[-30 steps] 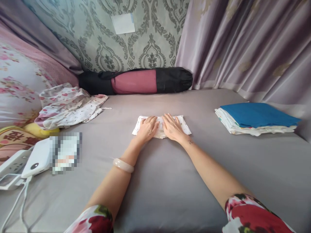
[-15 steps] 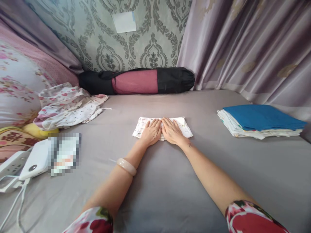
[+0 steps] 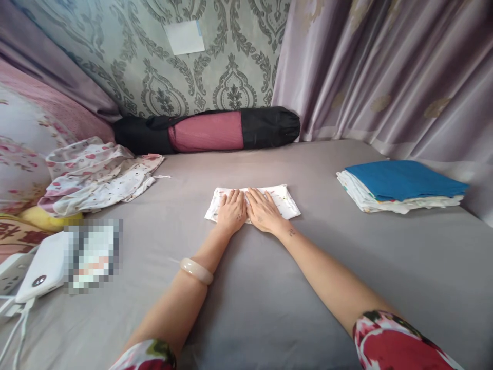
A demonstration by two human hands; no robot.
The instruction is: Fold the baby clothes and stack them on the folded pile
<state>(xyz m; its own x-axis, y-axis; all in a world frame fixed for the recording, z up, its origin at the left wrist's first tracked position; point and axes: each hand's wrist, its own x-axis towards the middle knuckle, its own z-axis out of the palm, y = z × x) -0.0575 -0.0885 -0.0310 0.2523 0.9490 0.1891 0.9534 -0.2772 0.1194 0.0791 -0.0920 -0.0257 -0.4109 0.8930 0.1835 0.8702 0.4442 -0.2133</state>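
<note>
A small white patterned cloth (image 3: 283, 199), folded into a narrow rectangle, lies in the middle of the grey bed sheet (image 3: 250, 288). My left hand (image 3: 231, 211) rests flat on its left half, fingers stretched out. My right hand (image 3: 261, 210) lies flat beside it on the middle of the cloth, fingers also extended. The two hands touch side by side. A pale bangle (image 3: 196, 271) sits on my left forearm.
A stack of folded cloths with a blue one on top (image 3: 400, 185) sits at the right. Crumpled floral garments (image 3: 96, 174) lie at the left. A black and pink roll bag (image 3: 208, 131) lines the wall. A white power bank (image 3: 38, 267) with cables is at the near left.
Both hands have slid slightly toward me on the folded cloth and stay pressed flat. The camera view has shifted a little to the right.
</note>
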